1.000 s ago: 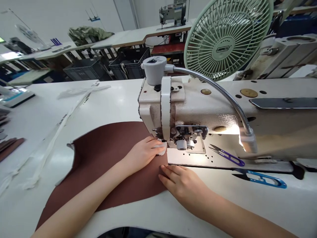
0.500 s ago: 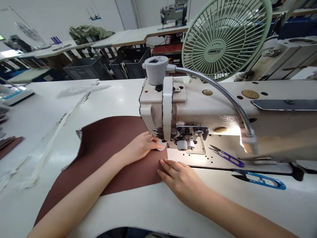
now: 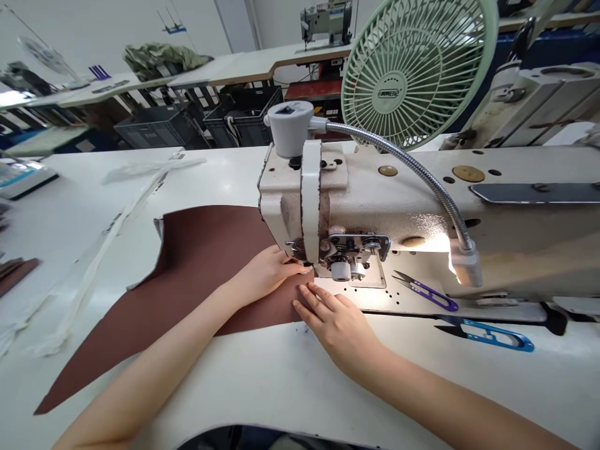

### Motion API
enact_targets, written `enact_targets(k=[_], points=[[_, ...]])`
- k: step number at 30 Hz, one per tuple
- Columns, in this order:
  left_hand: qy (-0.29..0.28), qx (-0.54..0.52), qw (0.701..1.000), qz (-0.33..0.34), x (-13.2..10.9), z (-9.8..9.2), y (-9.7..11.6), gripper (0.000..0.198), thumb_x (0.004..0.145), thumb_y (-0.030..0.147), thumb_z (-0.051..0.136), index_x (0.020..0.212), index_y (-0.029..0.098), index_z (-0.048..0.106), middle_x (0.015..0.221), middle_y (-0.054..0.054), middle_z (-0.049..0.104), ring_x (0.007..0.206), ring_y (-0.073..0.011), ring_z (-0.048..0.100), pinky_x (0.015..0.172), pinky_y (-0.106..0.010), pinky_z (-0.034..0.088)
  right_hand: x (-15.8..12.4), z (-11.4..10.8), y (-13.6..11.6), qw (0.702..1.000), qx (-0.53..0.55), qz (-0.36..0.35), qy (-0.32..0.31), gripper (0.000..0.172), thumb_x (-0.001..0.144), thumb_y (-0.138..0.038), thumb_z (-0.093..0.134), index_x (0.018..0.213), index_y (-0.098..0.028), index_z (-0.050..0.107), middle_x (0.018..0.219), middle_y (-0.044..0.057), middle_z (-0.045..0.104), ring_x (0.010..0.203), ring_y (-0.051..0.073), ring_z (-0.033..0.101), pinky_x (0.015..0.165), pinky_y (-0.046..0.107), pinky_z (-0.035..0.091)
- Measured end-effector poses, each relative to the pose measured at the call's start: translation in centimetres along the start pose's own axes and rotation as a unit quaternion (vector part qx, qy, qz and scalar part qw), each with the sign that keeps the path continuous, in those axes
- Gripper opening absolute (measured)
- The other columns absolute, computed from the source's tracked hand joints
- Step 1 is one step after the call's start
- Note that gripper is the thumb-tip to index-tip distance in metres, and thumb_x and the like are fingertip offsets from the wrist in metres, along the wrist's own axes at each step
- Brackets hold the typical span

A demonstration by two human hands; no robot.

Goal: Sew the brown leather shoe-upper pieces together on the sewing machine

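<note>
A large brown sheet of leather-like material (image 3: 213,250) lies on the white table, its right edge under the head of a sewing machine (image 3: 323,206). Its left edge curls up, showing a pale underside. My left hand (image 3: 265,275) rests on the sheet beside the needle area, closed, with the thumb against bent fingers. A tiny white bit shows at the thumb tip; what is pinched there is unclear, and some fingertips are hidden by the machine. Stretched flat, the fingers of my right hand (image 3: 335,322) press on the sheet's near right corner.
Purple thread snips (image 3: 426,292) lie on the machine bed, and blue snips (image 3: 497,334) sit closer to me. A lit gooseneck lamp (image 3: 465,262) hangs over the bed. Behind the machine stands a green fan (image 3: 417,75). White strips (image 3: 100,269) lie on the left.
The brown sheet has turned and shifted away from me, its near edge now farther up the table. Both hands stay on it. The white scalloped bit under my left thumb shows less.
</note>
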State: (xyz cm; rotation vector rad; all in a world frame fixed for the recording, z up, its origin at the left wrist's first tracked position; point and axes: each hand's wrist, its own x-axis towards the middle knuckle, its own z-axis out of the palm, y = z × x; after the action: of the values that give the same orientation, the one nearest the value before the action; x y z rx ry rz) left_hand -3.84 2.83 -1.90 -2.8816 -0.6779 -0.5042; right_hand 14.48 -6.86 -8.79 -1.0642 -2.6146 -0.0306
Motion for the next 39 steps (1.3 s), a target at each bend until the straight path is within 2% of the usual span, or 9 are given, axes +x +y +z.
enact_targets(k=[5,9,14,17,21,26,31,35,39], points=[[-0.070,0.051,0.996,-0.022,0.6,-0.4,0.9,0.027,0.087,0.008,0.042,0.075,0.018,0.064,0.067,-0.001,0.058,0.065,-0.0143,0.053,0.060,-0.024,0.038,0.4,-1.3,0.2,0.999,-0.026,0.005,0.026,0.044,0.085,-0.010,0.046,0.128,-0.012,0.052,0.139,0.012,0.047,0.118,0.026,0.048,0.079,0.037,0.047],[-0.093,0.080,0.992,-0.036,0.6,0.2,1.6,0.023,0.084,0.006,0.041,0.077,0.017,0.060,0.070,-0.002,0.057,0.067,-0.0160,0.054,0.061,-0.026,0.039,0.8,-1.5,0.0,0.999,-0.038,0.017,0.005,0.047,0.084,-0.013,0.045,0.131,-0.008,0.049,0.135,0.018,0.050,0.114,0.027,0.049,0.077,0.038,0.046],[-0.134,0.048,0.984,-0.103,0.8,1.2,2.8,0.007,0.077,0.013,0.049,0.074,0.017,0.054,0.074,-0.004,0.058,0.064,-0.0174,0.053,0.056,-0.028,0.037,1.5,-1.4,-0.3,0.999,-0.044,0.005,-0.012,0.048,0.085,-0.012,0.041,0.132,-0.001,0.046,0.129,0.023,0.053,0.111,0.028,0.049,0.083,0.041,0.046],[-0.158,0.059,0.974,-0.151,1.3,1.1,3.4,0.013,0.073,0.006,0.047,0.067,0.017,0.050,0.065,-0.003,0.055,0.059,-0.0169,0.052,0.052,-0.027,0.033,2.2,-1.3,-0.4,0.997,-0.071,0.001,-0.019,0.045,0.084,-0.007,0.039,0.127,0.002,0.049,0.126,0.023,0.055,0.110,0.027,0.050,0.086,0.039,0.047],[-0.158,0.064,0.969,-0.178,2.0,0.4,3.6,0.017,0.074,0.003,0.044,0.065,0.017,0.048,0.060,-0.001,0.054,0.057,-0.0168,0.053,0.051,-0.027,0.033,2.6,-1.1,-0.3,0.995,-0.094,0.016,-0.015,0.043,0.083,-0.004,0.040,0.123,0.000,0.053,0.122,0.020,0.059,0.109,0.026,0.053,0.090,0.037,0.047],[-0.148,0.024,0.972,-0.182,1.6,-0.5,3.2,0.015,0.075,0.010,0.049,0.062,0.018,0.049,0.056,-0.001,0.053,0.061,-0.0181,0.056,0.055,-0.026,0.038,1.6,-0.6,-0.4,0.996,-0.067,-0.005,0.057,0.042,0.084,-0.009,0.044,0.123,0.005,0.053,0.123,0.022,0.058,0.116,0.029,0.051,0.096,0.039,0.045],[-0.130,0.025,0.969,-0.209,1.3,-0.2,3.9,0.016,0.072,0.005,0.047,0.065,0.017,0.054,0.062,-0.003,0.058,0.067,-0.0182,0.058,0.055,-0.025,0.039,1.1,-0.7,-0.9,0.998,-0.030,0.009,0.048,0.044,0.086,-0.014,0.046,0.125,0.005,0.051,0.131,0.022,0.051,0.121,0.029,0.048,0.098,0.040,0.043],[-0.147,0.026,0.967,-0.206,2.1,0.0,4.3,0.019,0.071,0.003,0.046,0.060,0.017,0.052,0.058,-0.002,0.057,0.060,-0.0169,0.056,0.051,-0.026,0.035,1.8,-1.2,-1.0,0.998,-0.016,0.040,0.045,0.042,0.088,-0.017,0.045,0.125,0.002,0.053,0.127,0.018,0.057,0.118,0.028,0.050,0.095,0.039,0.044],[-0.151,0.031,0.968,-0.197,2.6,-0.2,4.0,0.020,0.074,0.003,0.044,0.063,0.016,0.055,0.057,-0.004,0.057,0.060,-0.0186,0.057,0.052,-0.027,0.036,2.5,-1.8,-0.9,0.997,0.008,0.069,0.015,0.042,0.091,-0.024,0.044,0.124,0.000,0.054,0.124,0.016,0.059,0.117,0.029,0.050,0.090,0.039,0.045]])
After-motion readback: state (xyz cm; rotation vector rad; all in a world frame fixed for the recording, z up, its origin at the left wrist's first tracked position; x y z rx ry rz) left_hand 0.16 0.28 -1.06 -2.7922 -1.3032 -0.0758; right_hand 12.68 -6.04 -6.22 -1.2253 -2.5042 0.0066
